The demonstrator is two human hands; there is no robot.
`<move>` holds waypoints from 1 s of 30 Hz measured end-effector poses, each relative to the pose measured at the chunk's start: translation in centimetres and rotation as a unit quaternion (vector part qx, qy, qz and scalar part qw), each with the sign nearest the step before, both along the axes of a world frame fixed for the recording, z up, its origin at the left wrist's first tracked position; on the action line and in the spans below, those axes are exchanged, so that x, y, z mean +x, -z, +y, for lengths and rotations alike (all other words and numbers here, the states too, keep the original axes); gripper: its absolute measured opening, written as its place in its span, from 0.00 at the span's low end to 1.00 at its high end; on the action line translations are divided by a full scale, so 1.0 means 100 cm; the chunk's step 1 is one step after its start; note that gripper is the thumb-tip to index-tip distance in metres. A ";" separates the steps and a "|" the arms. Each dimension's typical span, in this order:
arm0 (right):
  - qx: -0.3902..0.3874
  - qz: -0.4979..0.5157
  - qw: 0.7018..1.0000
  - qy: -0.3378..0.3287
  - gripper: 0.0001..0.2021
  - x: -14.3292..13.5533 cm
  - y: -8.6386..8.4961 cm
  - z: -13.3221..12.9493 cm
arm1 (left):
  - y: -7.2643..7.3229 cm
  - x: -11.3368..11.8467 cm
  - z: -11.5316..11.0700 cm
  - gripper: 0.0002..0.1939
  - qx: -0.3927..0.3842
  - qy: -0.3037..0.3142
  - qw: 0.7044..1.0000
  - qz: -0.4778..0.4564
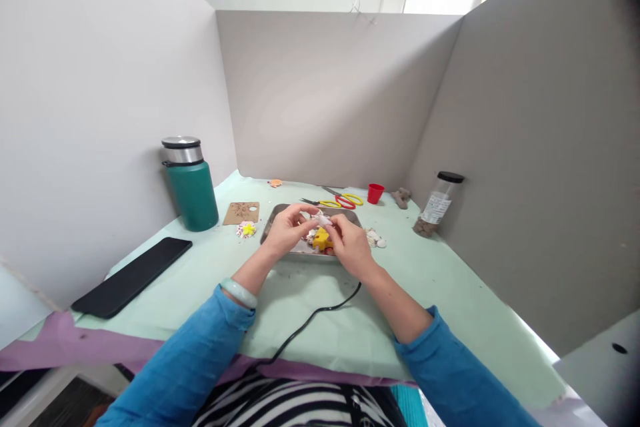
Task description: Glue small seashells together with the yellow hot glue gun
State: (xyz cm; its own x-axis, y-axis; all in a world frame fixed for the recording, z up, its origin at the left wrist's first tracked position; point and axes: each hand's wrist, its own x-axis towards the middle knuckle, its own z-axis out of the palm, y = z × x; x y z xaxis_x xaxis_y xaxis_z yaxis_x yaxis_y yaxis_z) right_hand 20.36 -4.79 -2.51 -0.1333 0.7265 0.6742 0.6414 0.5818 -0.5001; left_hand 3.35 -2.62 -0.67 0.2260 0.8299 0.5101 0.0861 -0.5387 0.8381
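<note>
My left hand point(289, 232) and my right hand point(353, 247) meet over a shallow metal tray point(266, 221). Between their fingertips is a small whitish piece point(324, 220), perhaps a shell; its exact kind is too small to make out. Both hands are closed in a pinch on it. Directly below, a bright yellow piece point(321, 240) lies in the tray among small pale and reddish bits. My fingers hide part of the tray's contents.
Scissors with yellow and red handles point(345, 201) and a red cup point(375, 193) stand behind the tray. Left are a green bottle point(193, 193), a brown card point(241, 213), a yellow-star decoration point(247, 229) and a black flat case point(135, 277). A jar point(437, 207) stands right; a black cable point(315, 313) crosses the front.
</note>
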 end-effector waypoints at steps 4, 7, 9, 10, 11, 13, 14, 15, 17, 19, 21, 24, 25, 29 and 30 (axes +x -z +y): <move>0.050 -0.079 0.995 0.020 0.10 -0.001 0.001 0.001 | 0.002 0.001 0.002 0.12 0.077 -0.023 0.995 0.057; 0.050 -0.065 0.997 0.009 0.09 -0.001 0.002 0.001 | 0.005 0.000 0.003 0.09 0.104 -0.042 0.989 0.092; 0.039 -0.039 0.998 0.003 0.09 0.000 0.002 0.002 | 0.006 -0.001 0.004 0.08 0.108 -0.050 0.987 0.110; 0.036 -0.029 0.999 -0.001 0.08 0.001 0.001 0.002 | 0.006 -0.001 0.004 0.08 0.108 -0.053 0.986 0.118; 0.036 -0.022 0.999 -0.006 0.08 0.001 0.001 0.002 | 0.007 -0.001 0.004 0.09 0.107 -0.055 0.985 0.125; 0.040 -0.014 0.999 -0.018 0.08 0.001 0.001 0.002 | 0.007 -0.001 0.003 0.09 0.104 -0.058 0.984 0.134; 0.043 -0.012 0.999 -0.024 0.08 0.001 0.000 0.002 | 0.007 -0.001 0.003 0.09 0.104 -0.059 0.984 0.135; 0.045 -0.011 0.999 -0.029 0.08 0.001 0.000 0.002 | 0.007 -0.001 0.003 0.09 0.105 -0.059 0.983 0.135; 0.046 -0.012 0.998 -0.035 0.08 0.001 0.000 0.001 | 0.007 -0.001 0.003 0.09 0.107 -0.057 0.984 0.133; 0.048 -0.012 0.998 -0.037 0.08 0.001 0.000 0.001 | 0.007 -0.002 0.004 0.09 0.107 -0.056 0.984 0.129; 0.049 -0.013 0.998 -0.037 0.08 0.001 0.000 0.001 | 0.006 -0.002 0.004 0.10 0.108 -0.053 0.985 0.123; 0.046 -0.007 0.998 -0.037 0.08 0.001 0.001 0.001 | 0.007 -0.002 0.004 0.10 0.103 -0.051 0.987 0.116; 0.043 -0.002 0.998 -0.038 0.08 0.001 0.001 0.001 | 0.007 -0.002 0.005 0.10 0.098 -0.049 0.987 0.114; 0.021 0.025 0.999 -0.043 0.09 0.000 -0.001 0.000 | 0.008 -0.003 0.006 0.12 0.048 -0.031 0.994 0.091; 0.015 0.033 0.998 -0.045 0.10 0.000 -0.001 0.000 | 0.008 -0.003 0.006 0.12 0.033 -0.023 0.996 0.080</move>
State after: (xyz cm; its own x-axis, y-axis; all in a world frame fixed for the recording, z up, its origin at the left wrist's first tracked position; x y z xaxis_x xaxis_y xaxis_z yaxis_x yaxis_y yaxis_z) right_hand 20.34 -4.79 -2.40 -0.1520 0.6931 0.7046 0.5517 0.6510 -0.5214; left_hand 3.02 -1.99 -1.49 0.2714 0.8070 0.5245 0.2416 -0.5847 0.7745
